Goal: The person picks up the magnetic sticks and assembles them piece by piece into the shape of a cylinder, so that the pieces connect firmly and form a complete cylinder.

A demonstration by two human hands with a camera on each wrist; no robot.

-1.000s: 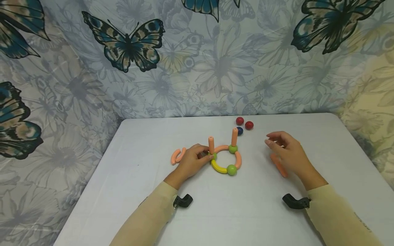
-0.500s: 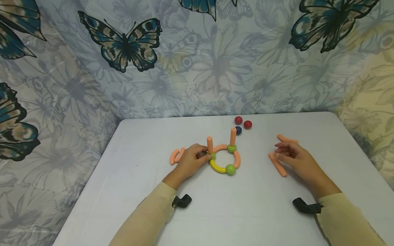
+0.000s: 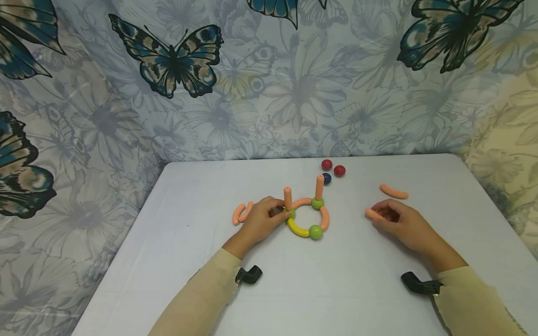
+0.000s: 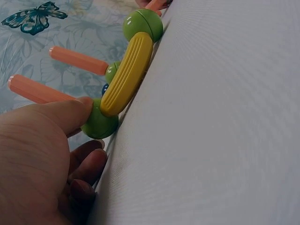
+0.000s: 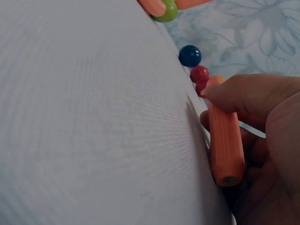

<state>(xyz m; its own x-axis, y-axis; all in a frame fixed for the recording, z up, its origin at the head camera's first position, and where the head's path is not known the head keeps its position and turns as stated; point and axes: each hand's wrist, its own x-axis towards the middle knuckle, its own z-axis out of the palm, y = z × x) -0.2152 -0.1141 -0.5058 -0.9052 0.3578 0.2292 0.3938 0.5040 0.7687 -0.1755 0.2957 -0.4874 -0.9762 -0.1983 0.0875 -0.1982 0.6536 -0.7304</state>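
Observation:
A ring of curved orange and yellow pieces (image 3: 297,228) joined by green balls (image 3: 316,232) lies mid-table, with two orange sticks (image 3: 287,197) standing upright on it. My left hand (image 3: 275,213) pinches the ring's left green ball (image 4: 99,124) at the foot of one upright stick (image 4: 40,91); its thumb presses on the ball's top. My right hand (image 3: 380,214) lies on the table to the right of the ring, thumb and fingers curled round a straight orange stick (image 5: 226,145) that rests flat on the cloth.
Another straight orange stick (image 3: 393,191) lies behind my right hand. Two red balls (image 3: 327,164) and a blue ball (image 3: 327,178) sit behind the ring. Two short curved orange pieces (image 3: 243,212) lie left of my left hand. A butterfly-print cloth hangs behind the white table (image 3: 336,289).
My right hand has drawn back toward me, lowered onto the table and closed round the orange stick, uncovering the farther stick. My left hand has stayed on the ring.

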